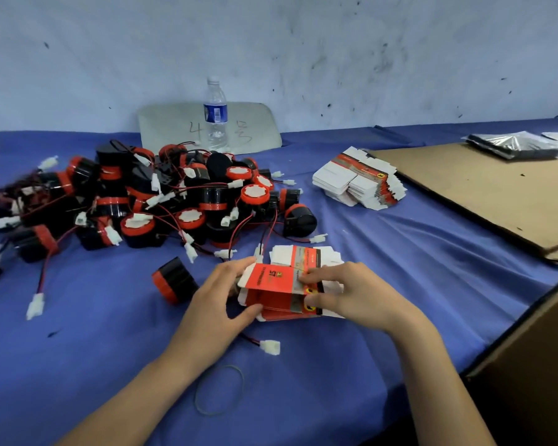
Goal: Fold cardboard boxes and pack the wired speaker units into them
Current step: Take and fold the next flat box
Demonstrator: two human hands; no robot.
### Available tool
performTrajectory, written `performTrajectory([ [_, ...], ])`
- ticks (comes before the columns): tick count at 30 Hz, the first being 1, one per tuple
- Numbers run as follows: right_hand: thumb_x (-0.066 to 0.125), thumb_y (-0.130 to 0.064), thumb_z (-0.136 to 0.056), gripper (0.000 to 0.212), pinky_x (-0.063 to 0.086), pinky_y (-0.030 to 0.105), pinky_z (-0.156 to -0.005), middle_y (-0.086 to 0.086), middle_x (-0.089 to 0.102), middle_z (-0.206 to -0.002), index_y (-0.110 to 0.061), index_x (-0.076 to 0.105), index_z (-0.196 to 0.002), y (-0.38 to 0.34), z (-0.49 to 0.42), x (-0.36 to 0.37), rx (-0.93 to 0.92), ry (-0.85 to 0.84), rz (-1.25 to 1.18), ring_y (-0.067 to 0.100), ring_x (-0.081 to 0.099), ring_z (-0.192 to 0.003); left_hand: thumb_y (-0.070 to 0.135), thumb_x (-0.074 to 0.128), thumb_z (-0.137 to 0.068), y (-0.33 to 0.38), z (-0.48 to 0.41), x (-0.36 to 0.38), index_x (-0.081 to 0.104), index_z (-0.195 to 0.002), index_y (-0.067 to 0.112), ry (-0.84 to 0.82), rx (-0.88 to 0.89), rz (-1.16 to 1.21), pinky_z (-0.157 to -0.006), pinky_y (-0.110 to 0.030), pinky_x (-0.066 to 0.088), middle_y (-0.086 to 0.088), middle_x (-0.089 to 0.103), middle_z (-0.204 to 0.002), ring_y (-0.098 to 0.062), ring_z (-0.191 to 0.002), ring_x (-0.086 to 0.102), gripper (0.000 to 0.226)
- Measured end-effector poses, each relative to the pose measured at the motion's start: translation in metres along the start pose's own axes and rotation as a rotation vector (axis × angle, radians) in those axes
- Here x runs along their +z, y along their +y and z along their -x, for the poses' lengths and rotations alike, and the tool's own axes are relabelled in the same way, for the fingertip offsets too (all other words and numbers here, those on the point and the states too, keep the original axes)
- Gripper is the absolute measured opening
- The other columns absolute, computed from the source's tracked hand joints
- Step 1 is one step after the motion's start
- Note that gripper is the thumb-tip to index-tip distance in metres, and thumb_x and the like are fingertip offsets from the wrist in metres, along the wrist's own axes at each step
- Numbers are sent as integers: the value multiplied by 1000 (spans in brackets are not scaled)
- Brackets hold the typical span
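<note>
A red and white cardboard box (273,286) sits partly opened on top of a small stack of flat boxes in the middle of the blue table. My left hand (219,304) grips its left end, thumb under the near edge and fingers on the far edge. My right hand (345,292) pinches its right end. A single black and red speaker unit (174,280) lies just left of my left hand; a white connector on a red and black wire (270,346) lies below the box. A big pile of wired speaker units (149,201) fills the left half of the table.
A second stack of flat boxes (358,181) lies at the back right, beside a sheet of brown cardboard (484,194). A water bottle (216,115) stands by the wall. A rubber band (219,389) lies near the front edge. A large carton (535,365) stands at the right.
</note>
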State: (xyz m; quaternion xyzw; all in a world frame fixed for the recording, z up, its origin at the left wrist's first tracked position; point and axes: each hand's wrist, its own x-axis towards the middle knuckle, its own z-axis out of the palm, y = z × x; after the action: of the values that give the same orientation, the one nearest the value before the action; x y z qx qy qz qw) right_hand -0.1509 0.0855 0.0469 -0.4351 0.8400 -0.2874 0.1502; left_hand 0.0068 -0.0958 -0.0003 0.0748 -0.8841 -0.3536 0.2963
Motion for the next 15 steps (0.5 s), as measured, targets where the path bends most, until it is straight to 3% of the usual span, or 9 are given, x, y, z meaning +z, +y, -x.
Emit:
performTrajectory([
  [2, 62, -32, -92, 24, 40, 3, -78, -25, 64, -100, -31, 69, -115, -3, 0, -2, -43, 78, -32, -4, 58, -98, 11, 79, -77, 1, 1, 0, 36, -130, 49, 70, 6, 14, -95, -7, 38, 22, 40, -134, 8, -120, 45, 78],
  [3, 57, -31, -95, 23, 44, 10, -80, -20, 68, -96, -29, 69, -114, -4, 1, -2, -76, 140, -27, 1, 61, -93, 11, 80, -77, 2, 0, 0, 35, -130, 47, 105, 6, 3, -95, -9, 39, 16, 38, -134, 4, -120, 45, 79],
  [5, 48, -32, -99, 24, 50, 37, -79, -6, 71, -84, -26, 69, -110, -6, 1, -3, -127, 288, 55, 21, 63, -82, 16, 80, -78, 6, 1, -2, 35, -129, 49, 132, 40, -16, -95, -7, 36, 19, 37, -132, 4, -120, 45, 76],
  [7, 42, -33, -100, 27, 48, 45, -70, 1, 64, -70, -23, 66, -106, -9, 1, -2, -144, 414, 132, 32, 57, -72, 29, 72, -83, 12, 1, -2, 37, -132, 49, 54, 91, -31, -98, -6, 32, 27, 37, -134, 7, -125, 40, 63],
  [9, 38, -37, -100, 31, 48, 46, -66, 1, 57, -65, -20, 64, -102, -9, 1, -2, -163, 488, 142, 33, 53, -67, 39, 63, -86, 14, 2, 0, 44, -136, 44, -104, 149, -129, -107, -20, 33, 25, 40, -141, 1, -131, 38, 54],
  [11, 32, -44, -98, 40, 48, 44, -64, -1, 59, -65, -20, 63, -101, -11, 3, -2, -193, 530, 123, 29, 54, -65, 33, 64, -88, 12, 2, 4, 54, -134, 34, -204, 211, -273, -108, -35, 37, 17, 46, -140, -9, -130, 43, 48],
  [15, 35, -40, -101, 37, 43, 33, -58, -18, 51, -57, -16, 63, -96, -13, 3, 0, -234, 632, -50, 11, 44, -55, 15, 69, -88, 11, -2, 4, 62, -128, 29, -257, 275, -321, -102, -36, 43, 10, 57, -132, -16, -123, 51, 42],
])
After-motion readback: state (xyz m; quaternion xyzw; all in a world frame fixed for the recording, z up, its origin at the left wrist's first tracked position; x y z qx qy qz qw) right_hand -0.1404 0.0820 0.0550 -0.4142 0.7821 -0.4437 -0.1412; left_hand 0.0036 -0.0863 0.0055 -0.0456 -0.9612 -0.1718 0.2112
